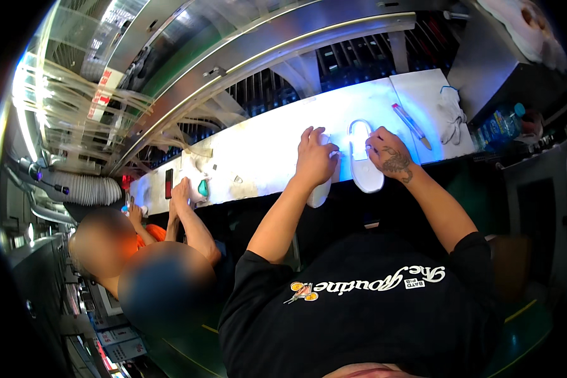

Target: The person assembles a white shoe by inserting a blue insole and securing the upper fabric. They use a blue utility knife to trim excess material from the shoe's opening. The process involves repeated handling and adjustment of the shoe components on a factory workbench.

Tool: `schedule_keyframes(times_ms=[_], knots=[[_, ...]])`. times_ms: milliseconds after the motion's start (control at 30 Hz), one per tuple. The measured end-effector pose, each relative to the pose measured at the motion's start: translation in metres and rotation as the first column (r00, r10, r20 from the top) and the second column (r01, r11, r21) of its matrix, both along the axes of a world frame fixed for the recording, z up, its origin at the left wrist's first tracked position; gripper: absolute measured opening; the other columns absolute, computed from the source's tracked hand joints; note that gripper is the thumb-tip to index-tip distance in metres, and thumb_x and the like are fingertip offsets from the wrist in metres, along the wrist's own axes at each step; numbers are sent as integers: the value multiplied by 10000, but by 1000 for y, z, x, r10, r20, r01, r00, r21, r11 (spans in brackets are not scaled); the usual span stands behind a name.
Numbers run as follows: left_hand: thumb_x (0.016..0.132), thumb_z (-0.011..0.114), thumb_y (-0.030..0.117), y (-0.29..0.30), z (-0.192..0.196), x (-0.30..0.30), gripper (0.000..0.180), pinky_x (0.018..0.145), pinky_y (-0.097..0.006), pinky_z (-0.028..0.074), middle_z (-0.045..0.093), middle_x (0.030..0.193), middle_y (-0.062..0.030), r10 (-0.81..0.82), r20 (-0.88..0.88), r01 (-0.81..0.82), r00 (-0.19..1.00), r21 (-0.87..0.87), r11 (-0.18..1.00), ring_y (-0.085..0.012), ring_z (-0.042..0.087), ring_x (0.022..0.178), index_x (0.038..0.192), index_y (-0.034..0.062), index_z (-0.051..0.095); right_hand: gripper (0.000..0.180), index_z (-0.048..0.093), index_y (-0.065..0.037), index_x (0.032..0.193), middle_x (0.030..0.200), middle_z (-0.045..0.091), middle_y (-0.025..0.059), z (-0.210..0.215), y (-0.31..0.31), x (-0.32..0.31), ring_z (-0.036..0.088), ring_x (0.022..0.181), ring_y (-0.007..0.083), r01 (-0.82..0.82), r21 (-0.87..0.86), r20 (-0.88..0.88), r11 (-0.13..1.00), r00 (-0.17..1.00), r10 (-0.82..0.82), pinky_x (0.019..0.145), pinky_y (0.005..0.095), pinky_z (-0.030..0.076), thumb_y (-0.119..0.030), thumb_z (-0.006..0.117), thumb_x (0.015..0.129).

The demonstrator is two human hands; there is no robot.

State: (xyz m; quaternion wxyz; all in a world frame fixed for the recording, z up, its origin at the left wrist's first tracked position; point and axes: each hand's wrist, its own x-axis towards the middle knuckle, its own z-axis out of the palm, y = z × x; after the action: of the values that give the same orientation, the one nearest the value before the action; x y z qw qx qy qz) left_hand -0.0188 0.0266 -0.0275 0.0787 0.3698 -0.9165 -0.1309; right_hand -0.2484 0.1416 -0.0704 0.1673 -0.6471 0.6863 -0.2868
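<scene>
Bench (258, 157): one, white and brightly lit, running from centre left to upper right of the frame.

Shoe soles: two, white. One sole (363, 160) lies flat at centre frame, its heel end overhanging the near edge of the bench. The second sole (320, 189) sits just left of it, mostly covered by your hand, with its lower end also past the bench edge.

Your hands: two. Your left hand (315, 157) lies palm down on the second sole, fingers spread; its grip is flat and open, pressing rather than clasping. Your right hand (389, 154) rests at the right rim of the first sole, fingers curled toward it; whether that grip pinches the rim, I cannot tell.

Pen-like tool (411, 125): one, slim, lying on the bench at upper right, apart from your right hand.

Glove (450, 116): one, white, crumpled, right of the tool.

Other persons: two, lower left of the frame. One co-worker's hand (181, 190) rests at the bench, beside a teal object (203, 187).
</scene>
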Motion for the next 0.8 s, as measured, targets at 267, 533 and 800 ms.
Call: schedule_keyframes(times_ms=[267,533,800], knots=[[839,857,198,-8,-7,2,134,1236,-584,332,581,1549,-172,-43,-62,47,997,54,997,-463,399,1503,969,178,886,183,798,-99,1100,1235,605,129,-2,-1,3,687,1098,294,-32,66,80,997,996,27,1001,405,570,-235,784,980],[838,881,204,0,-1,7,128,1210,-584,345,588,1509,-162,-41,-133,49,990,60,997,-430,400,1484,951,146,872,213,798,-98,1071,1188,592,103,-10,-18,45,672,1055,271,-61,92,205,994,978,41,966,400,566,-284,814,967],[861,832,203,-1,-3,8,137,1239,-589,296,570,1529,-188,-81,-59,81,995,-6,997,-448,394,1502,973,135,874,187,798,-82,1077,1189,604,110,-24,-12,39,674,1076,271,-74,-23,304,997,949,78,972,399,565,-246,785,988]])
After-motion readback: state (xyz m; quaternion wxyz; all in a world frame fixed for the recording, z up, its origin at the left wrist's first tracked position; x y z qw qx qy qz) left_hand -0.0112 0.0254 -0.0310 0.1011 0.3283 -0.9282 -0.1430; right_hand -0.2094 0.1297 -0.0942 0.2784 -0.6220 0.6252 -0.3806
